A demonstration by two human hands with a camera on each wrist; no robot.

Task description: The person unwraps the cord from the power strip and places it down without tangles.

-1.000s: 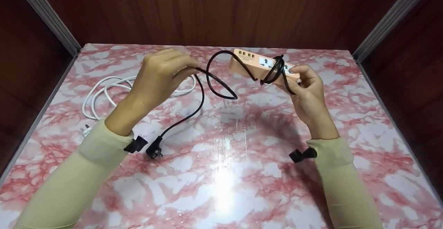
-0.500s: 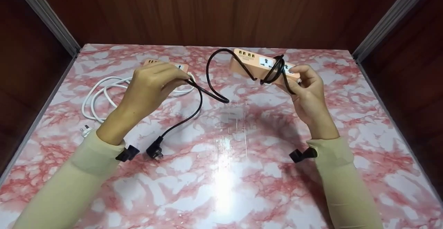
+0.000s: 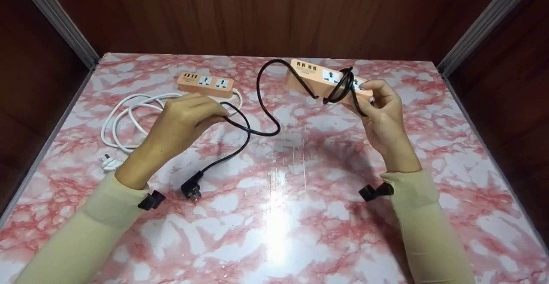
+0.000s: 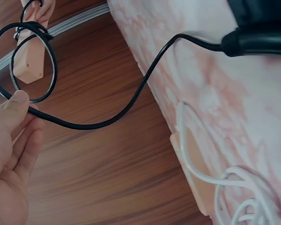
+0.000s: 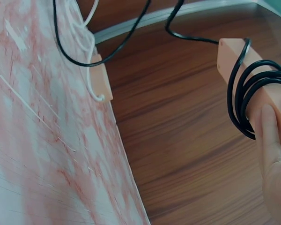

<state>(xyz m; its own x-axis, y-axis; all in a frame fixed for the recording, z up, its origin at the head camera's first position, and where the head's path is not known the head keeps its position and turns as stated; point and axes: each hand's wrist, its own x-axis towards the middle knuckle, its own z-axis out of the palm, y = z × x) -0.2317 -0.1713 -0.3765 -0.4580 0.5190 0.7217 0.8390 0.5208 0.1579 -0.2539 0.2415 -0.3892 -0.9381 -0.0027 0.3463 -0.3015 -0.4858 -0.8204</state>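
My right hand grips one end of an orange power strip, held up off the table with its sockets and USB ports facing me. A black cord is wound several times around the strip near that hand. Between thumb and fingers my left hand pinches the loose stretch of this cord, which makes a loop between the hands in the left wrist view. From there the cord runs down to a black plug near the table surface. In the right wrist view, the right fingers press along the strip's underside.
A second orange power strip lies on the marbled table behind my left hand. Its white cord lies in loose loops to the left, ending in a white plug. Dark wooden panels enclose the back and sides.
My left hand has moved down and left with the black cord, narrowing and then opening out its loop. The second power strip has come into view behind it. My right hand stays nearly still.
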